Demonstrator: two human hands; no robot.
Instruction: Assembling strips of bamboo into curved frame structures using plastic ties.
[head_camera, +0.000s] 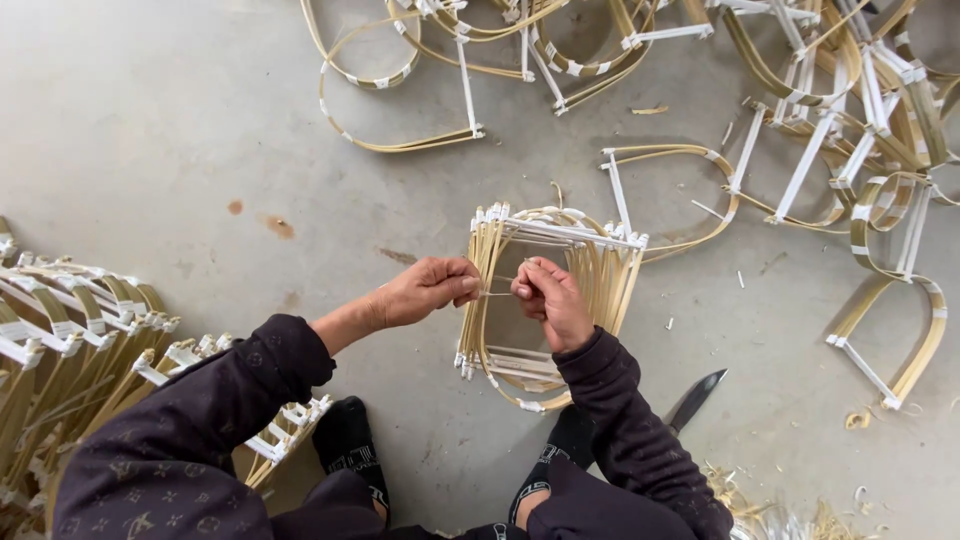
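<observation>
Left hand (425, 290): fingers clenched in a pinch on one end of a thin strip (497, 293), held level at the left edge of the frame stack (545, 300). Right hand (550, 298): fingers clenched on the other end of the same strip, knuckles up, directly over the stack's middle. The two hands sit close together, the strip taut between them.

Frame stack: a bundle of bent bamboo loops with white crossbars, standing on the floor (200, 130) between the person's feet and the loose pile. White bars line up along its top and bottom edges.

Surroundings: loose frames (840, 110) lie scattered across the upper and right floor, overlapping one another. A second, ordered pile of frames (80, 320) rests at the left, beside the left sleeve. A knife (695, 398) lies on the floor just right of the right forearm, blade pointing up and right. Shavings (770, 515) collect near the lower right edge. Both feet wear dark socks.
</observation>
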